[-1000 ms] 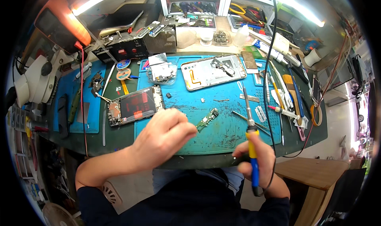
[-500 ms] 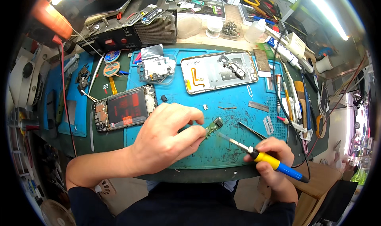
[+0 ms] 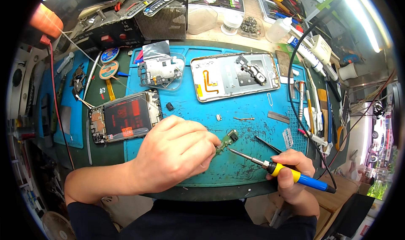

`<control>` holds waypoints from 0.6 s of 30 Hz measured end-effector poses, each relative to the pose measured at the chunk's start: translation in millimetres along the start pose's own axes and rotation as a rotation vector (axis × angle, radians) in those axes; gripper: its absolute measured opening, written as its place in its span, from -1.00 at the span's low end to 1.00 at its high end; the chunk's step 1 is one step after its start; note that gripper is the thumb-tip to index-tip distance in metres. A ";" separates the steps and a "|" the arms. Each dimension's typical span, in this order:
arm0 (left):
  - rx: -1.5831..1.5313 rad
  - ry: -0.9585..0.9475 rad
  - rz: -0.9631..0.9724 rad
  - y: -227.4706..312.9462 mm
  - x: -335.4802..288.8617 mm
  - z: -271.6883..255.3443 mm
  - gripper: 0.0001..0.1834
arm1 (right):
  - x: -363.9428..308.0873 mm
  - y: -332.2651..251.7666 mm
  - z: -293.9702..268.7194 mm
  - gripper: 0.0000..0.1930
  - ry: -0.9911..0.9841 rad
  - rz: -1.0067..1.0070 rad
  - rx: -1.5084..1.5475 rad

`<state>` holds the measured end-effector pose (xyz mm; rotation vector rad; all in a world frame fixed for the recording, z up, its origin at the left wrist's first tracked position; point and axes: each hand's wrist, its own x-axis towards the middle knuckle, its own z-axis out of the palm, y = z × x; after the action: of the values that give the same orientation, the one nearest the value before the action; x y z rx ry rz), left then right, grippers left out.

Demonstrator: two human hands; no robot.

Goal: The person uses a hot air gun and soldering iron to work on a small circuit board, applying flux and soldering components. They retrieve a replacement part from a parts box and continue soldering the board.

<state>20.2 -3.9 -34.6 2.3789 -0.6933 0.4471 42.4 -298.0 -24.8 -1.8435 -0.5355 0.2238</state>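
My left hand (image 3: 175, 153) is closed, with its thumb and fingers pinched at the left end of a small green circuit board (image 3: 227, 141). The exact grip is hidden behind the fingers. A black connector block tops the board's far end. In my right hand (image 3: 293, 172) is a soldering iron (image 3: 283, 172) with a yellow and blue handle, and its tip reaches the board's edge. Beyond my right hand lie dark tweezers (image 3: 268, 145). To the left of my left hand is an opened phone (image 3: 126, 115) with its battery showing.
A phone back housing (image 3: 232, 90) lies far on the blue mat (image 3: 177, 105), beside a clear box of metal parts (image 3: 162, 73). Hand tools and brushes (image 3: 322, 109) line the right side. The iron's black cable (image 3: 300, 50) arches there. Solder spools (image 3: 109, 70) sit at the left.
The iron's tip has moved left onto the board. My left fingers have drawn closer together at the board's end. The whole view has shifted slightly.
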 end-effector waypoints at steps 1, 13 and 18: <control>0.010 0.001 0.000 0.4 -0.3 0.7 -0.71 | 0.5 0.0 -0.5 -0.59 -0.012 -0.003 -0.008; 0.017 -0.013 0.029 0.8 -1.8 1.7 -0.75 | 2.1 -0.7 -3.5 -0.74 -0.026 -0.009 -0.055; 0.020 -0.001 0.041 0.5 -1.5 3.6 -0.76 | 4.0 -0.1 -1.7 -0.58 -0.044 -0.046 -0.094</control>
<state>19.3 -6.1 -37.8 2.3874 -0.7425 0.4721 46.5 -297.5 -23.8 -1.9189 -0.6277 0.2124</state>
